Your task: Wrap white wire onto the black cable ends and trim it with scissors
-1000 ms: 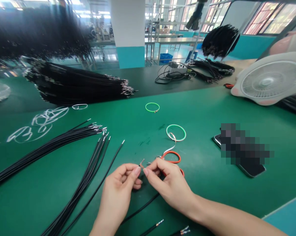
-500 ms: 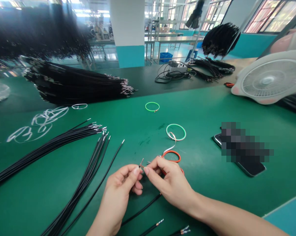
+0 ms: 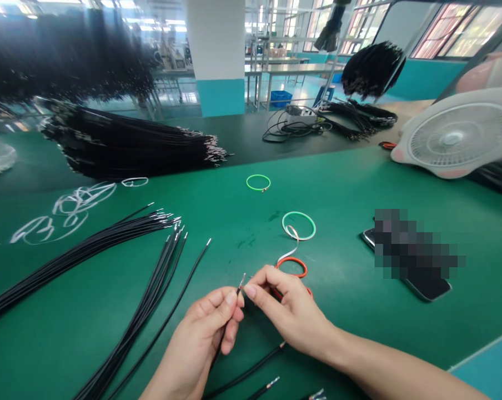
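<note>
My left hand (image 3: 211,322) is closed in a pinch on a black cable (image 3: 221,341) just below its stripped end. The bare wire tip (image 3: 242,280) sticks up past my thumb. Close beside that tip is my right hand (image 3: 286,311), thumb and forefinger pressed together; what lies between them, if anything, is hidden. Behind the right hand show the orange loops of scissors (image 3: 295,267), mostly covered, so I cannot tell whether they are held. A white ribbon (image 3: 291,250) runs from the scissors to a green ring (image 3: 299,225). More black cables (image 3: 255,366) with bare ends lie below my hands.
Black cables (image 3: 138,311) lie in loose bundles at the left, by white looped strips (image 3: 82,200). A thinner green ring (image 3: 258,182) is farther back. A phone (image 3: 426,286) and a fan (image 3: 455,136) stand right. A large cable bundle (image 3: 138,144) lies at the rear left.
My left hand has come slightly lower, turning so that more of the black cable shows beneath its fingers. A gap has opened between the cable tip and my right fingertips. The scissors look unmoved.
</note>
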The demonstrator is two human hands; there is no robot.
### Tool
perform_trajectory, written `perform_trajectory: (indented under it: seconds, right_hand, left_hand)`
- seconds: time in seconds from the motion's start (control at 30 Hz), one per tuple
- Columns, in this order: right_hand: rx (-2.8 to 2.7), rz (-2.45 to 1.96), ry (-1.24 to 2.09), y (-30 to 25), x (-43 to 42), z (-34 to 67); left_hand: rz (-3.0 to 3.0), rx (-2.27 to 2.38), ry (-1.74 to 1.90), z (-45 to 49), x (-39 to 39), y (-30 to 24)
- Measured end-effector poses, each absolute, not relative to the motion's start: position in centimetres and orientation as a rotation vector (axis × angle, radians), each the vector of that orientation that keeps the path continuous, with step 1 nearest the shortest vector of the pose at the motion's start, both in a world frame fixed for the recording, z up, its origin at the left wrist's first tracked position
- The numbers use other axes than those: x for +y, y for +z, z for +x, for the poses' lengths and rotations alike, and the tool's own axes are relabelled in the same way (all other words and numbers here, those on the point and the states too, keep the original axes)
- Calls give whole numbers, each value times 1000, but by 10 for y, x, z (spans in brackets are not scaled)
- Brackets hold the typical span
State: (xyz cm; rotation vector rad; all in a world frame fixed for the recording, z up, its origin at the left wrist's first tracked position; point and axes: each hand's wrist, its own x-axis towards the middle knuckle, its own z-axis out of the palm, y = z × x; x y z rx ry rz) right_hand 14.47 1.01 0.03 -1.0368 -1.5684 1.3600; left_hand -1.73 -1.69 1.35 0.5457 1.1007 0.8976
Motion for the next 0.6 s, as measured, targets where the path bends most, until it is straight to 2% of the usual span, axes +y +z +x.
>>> perform_trajectory:
  seconds: [0.23, 0.5, 0.6]
  right_hand:
    - [-1582, -912, 1393, -3, 13, 144]
    - [-1683, -1135, 913, 6, 31, 165]
    - [-1675, -1185, 985, 20, 32, 176]
  left_hand:
    - [684, 1059, 838, -17, -18, 17]
    - [1328, 1417, 965, -17, -20, 11]
    - [1643, 1432, 1062, -17, -23, 9]
